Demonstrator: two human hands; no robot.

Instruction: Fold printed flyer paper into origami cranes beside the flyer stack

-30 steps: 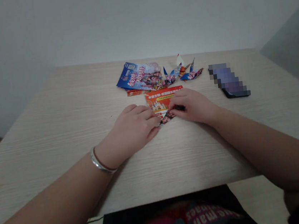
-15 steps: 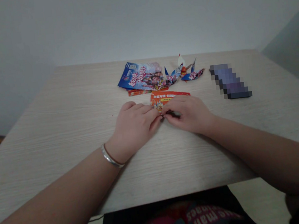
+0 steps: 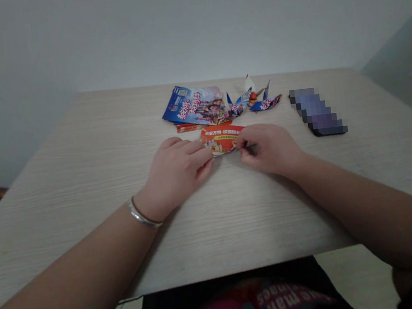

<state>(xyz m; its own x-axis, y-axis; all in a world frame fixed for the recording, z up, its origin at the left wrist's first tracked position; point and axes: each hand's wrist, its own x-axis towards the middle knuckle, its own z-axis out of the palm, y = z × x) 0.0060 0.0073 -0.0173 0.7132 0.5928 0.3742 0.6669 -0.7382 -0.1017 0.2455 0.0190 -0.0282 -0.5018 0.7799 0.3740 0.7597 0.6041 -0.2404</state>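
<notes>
An orange-red printed paper with white characters lies on the table between my hands, its near edge toward me. My left hand pinches its near left corner between thumb and fingers. At the right part of the near edge, my right hand holds the paper with thumb and index finger close together. My right fingers cover the paper's right end. Just beyond it lies a stack of blue and pink printed leaflets, with orange sheets showing beneath.
Folded paper cranes stand to the right of the leaflets, near the back of the table. Farther right lies a dark phone, its screen pixelated. The pale wooden table meets a wall behind.
My hands have moved apart along the paper's near edge, left hand leftward and right hand rightward. More of the orange-red paper shows between them, and it has shifted slightly left.
</notes>
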